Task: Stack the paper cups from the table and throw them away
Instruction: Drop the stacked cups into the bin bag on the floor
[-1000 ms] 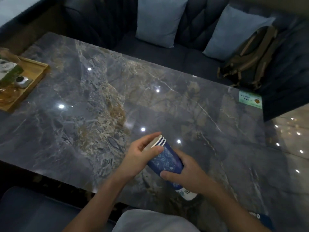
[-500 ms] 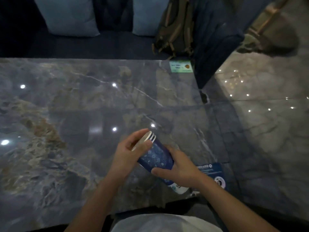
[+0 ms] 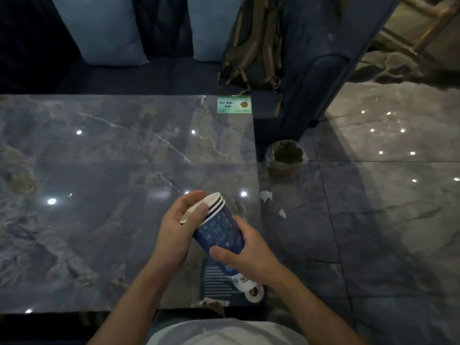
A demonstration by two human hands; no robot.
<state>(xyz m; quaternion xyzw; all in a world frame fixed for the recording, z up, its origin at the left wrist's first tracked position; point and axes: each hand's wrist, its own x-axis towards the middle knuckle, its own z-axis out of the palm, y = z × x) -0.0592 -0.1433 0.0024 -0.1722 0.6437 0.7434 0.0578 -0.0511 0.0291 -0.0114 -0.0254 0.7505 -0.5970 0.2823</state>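
A stack of blue patterned paper cups point(image 3: 220, 231) with white rims lies tilted in both my hands above the near right part of the marble table point(image 3: 99, 170). My left hand point(image 3: 178, 226) covers the rims at the open end, thumb across them. My right hand point(image 3: 245, 252) wraps the lower half of the stack; the white bottoms stick out below it. A small lined waste bin point(image 3: 285, 158) stands on the floor just past the table's right edge.
A green card point(image 3: 234, 104) lies at the table's far right corner, and a dark blue printed card point(image 3: 216, 282) near the front right corner. Two crumpled paper scraps point(image 3: 266, 195) lie on the glossy floor. Behind the table a dark sofa holds cushions point(image 3: 104, 28) and a backpack point(image 3: 254, 43).
My view has swung to the right, so the wooden tray is out of sight and the floor and waste bin have come in. Both hands keep the same hold on the cup stack.
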